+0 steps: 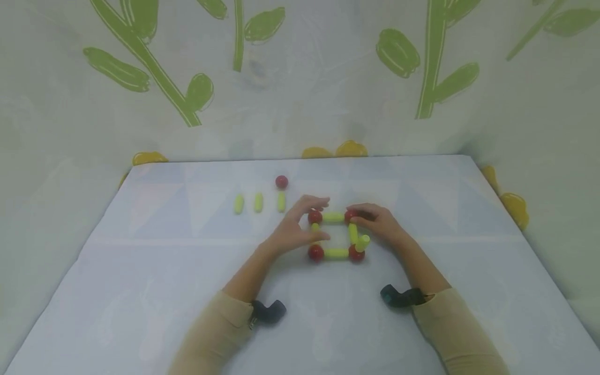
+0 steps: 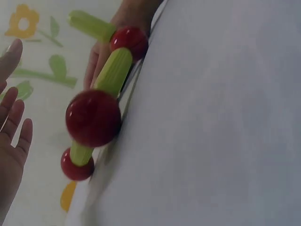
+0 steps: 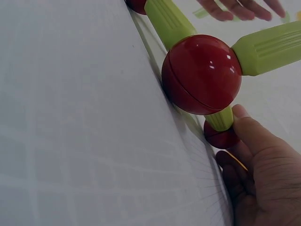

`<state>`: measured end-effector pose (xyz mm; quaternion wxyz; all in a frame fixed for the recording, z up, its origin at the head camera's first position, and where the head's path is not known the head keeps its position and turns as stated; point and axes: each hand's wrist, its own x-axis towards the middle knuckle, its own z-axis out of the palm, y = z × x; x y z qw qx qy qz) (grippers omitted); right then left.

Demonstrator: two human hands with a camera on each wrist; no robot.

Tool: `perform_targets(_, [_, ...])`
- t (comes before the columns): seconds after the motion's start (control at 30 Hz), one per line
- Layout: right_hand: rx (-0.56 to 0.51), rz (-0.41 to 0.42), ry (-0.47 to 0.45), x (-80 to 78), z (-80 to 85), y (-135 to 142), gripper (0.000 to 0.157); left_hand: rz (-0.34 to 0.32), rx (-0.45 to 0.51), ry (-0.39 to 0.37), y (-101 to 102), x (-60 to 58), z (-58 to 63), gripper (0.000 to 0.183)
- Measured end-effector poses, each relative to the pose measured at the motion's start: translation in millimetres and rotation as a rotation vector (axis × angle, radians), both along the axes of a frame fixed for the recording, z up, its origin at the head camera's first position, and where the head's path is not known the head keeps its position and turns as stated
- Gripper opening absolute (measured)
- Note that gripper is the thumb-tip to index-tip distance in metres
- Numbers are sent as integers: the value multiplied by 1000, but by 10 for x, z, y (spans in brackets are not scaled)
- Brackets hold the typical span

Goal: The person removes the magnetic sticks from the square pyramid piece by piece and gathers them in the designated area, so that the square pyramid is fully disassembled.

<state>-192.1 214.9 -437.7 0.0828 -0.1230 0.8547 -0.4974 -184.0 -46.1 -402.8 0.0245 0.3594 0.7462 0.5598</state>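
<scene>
A square frame of red balls and yellow-green rods lies on the table, with one more rod [image 1: 363, 242] standing up from its near right ball [image 3: 202, 74]. My right hand [image 1: 382, 225] pinches the far right ball [image 1: 350, 216] between thumb and fingers. Over the left side of the frame is my left hand [image 1: 292, 229], its fingers loosely extended about the far left ball [image 1: 315, 216]. In the left wrist view that hand [image 2: 10, 155] is apart from the pieces, with the near left ball [image 2: 93, 118] closest to the camera.
Beyond my left hand lie a loose red ball [image 1: 282, 182] and three loose yellow-green rods [image 1: 258, 202]. The white table [image 1: 140, 291] meets a wall [image 1: 304, 104] painted with green leaves at its far edge. Each wrist wears a black camera mount [image 1: 269, 312].
</scene>
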Motion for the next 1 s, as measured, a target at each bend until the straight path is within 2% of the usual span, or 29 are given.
perform_targets(0.1, [5, 5, 15, -8, -4, 10, 41, -71, 8, -30, 182, 53, -33, 66])
perform_targets(0.17, [2, 11, 25, -11, -10, 19, 40, -121, -19, -26, 295, 83, -58, 64])
perform_targets(0.37, [-2, 46, 78, -28, -25, 22, 35, -221, -205, 63, 530, 146, -93, 61])
perform_targets(0.57, [-32, 37, 55, -19, -12, 17, 36, -232, -383, 132, 605, 148, -135, 53])
perform_targets(0.67, [-29, 34, 85, -13, -12, 21, 36, -231, -414, 161, 617, 163, -121, 53])
perform_targets(0.73, [-11, 33, 114, -11, -14, 23, 36, -230, -408, 169, 615, 176, -101, 58])
perform_targets(0.87, [3, 32, 142, -17, -20, 29, 36, -203, -379, 183, 605, 185, -86, 53])
perform_targets(1.0, [4, 43, 135, -37, -38, 35, 34, -149, -277, 116, 584, 176, -92, 51])
